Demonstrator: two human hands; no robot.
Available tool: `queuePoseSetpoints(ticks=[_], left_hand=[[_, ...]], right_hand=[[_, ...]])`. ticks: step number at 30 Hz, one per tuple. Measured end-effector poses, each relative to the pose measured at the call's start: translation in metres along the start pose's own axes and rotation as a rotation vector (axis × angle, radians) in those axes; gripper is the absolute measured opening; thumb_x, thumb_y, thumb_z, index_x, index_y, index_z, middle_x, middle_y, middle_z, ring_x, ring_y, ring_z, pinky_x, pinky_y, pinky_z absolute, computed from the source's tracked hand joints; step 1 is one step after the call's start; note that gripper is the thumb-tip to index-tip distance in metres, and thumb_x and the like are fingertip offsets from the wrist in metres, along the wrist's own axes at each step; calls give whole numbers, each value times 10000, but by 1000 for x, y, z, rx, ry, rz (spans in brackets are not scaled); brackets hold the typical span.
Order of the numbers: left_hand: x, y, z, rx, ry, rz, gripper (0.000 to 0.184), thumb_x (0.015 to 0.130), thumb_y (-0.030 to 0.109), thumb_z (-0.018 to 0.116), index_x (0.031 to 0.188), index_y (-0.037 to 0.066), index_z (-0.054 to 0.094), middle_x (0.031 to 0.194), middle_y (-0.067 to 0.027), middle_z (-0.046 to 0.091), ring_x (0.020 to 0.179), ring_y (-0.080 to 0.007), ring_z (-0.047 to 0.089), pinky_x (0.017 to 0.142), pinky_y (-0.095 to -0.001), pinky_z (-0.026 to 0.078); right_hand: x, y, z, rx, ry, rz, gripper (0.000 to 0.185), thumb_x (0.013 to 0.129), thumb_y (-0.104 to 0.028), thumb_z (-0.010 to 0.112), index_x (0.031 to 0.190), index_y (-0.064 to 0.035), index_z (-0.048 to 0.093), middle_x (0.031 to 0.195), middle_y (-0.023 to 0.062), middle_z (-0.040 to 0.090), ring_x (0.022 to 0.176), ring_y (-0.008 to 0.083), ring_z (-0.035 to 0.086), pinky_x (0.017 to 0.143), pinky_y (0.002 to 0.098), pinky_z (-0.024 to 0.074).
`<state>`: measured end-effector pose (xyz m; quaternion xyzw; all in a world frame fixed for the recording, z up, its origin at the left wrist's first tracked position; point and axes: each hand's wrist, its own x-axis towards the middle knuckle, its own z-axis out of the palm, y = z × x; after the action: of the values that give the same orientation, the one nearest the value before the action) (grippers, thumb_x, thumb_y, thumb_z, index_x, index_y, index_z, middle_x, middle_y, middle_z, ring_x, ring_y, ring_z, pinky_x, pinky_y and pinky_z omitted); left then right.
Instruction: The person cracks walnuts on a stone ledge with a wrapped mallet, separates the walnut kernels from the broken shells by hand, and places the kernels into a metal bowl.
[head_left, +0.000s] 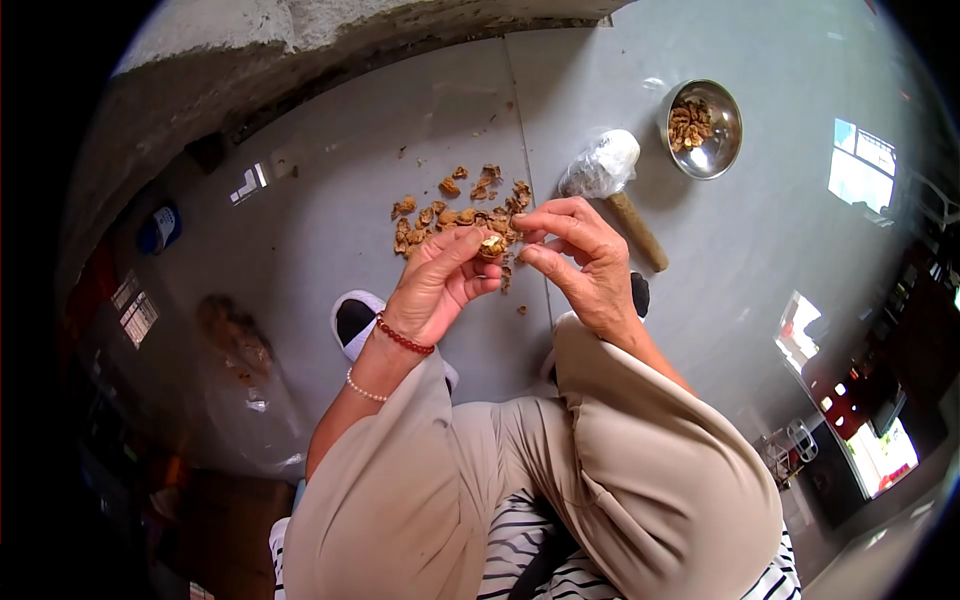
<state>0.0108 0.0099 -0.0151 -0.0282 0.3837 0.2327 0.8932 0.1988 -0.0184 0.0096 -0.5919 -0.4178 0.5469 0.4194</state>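
My left hand (446,281) holds a cracked walnut (491,246) between thumb and fingers, with pale kernel showing inside the brown shell. Just to the right of it is my right hand (583,258), its thumb and fingertips drawn close in a pinch. Whatever may be between those fingertips is too small to make out. Beneath both hands, broken walnut shells (447,216) lie scattered on the grey floor.
A steel bowl (738,135) with walnut pieces (689,126) stands at upper right. Nearer lies a hammer with a plastic-wrapped head (603,165) and wooden handle (638,232). A rough ledge (200,110) runs along the upper left. A plastic bag (250,400) lies at left.
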Motion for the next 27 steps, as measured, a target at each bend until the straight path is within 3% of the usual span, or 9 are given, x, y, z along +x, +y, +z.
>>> queuePoseSetpoints(ticks=[5, 9, 15, 21, 27], left_hand=[[0, 1, 0, 151, -19, -1, 224, 887, 203, 599, 1006, 14, 606, 895, -70, 648, 765, -129, 640, 680, -253, 551], [-3, 2, 17, 214, 104, 61, 213, 860, 157, 635, 998, 0, 594, 898, -79, 647, 788, -134, 641, 686, -257, 553], [-5, 3, 22, 330, 157, 194, 203, 793, 33, 687, 960, -9, 581, 911, -89, 640, 808, -139, 637, 709, -258, 551], [-3, -4, 22, 385, 154, 376, 209, 769, -4, 699, 936, -6, 573, 916, -77, 629, 841, -137, 627, 745, -245, 533], [-3, -5, 23, 314, 182, 345, 218, 766, -39, 683, 951, -4, 572, 935, -68, 612, 860, -118, 608, 772, -229, 508]], right_hand=[[2, -12, -1, -75, -157, -12, 239, 781, -40, 669, 1020, -32, 671, 898, 86, 598, 712, 130, 591, 588, 241, 508], [-2, -5, 4, 22, -97, 60, 173, 796, -30, 648, 967, -14, 673, 868, 88, 598, 678, 127, 586, 561, 237, 505], [0, -6, 8, -75, -88, -17, 134, 802, -12, 629, 934, 10, 642, 870, 99, 589, 715, 158, 600, 583, 250, 519], [0, -7, 12, -76, -49, -37, 151, 796, 17, 616, 947, 15, 617, 863, 105, 588, 714, 188, 604, 619, 272, 521], [1, -8, 15, -207, 5, -157, 175, 776, 36, 624, 948, 4, 628, 826, 110, 595, 709, 205, 618, 613, 284, 509]])
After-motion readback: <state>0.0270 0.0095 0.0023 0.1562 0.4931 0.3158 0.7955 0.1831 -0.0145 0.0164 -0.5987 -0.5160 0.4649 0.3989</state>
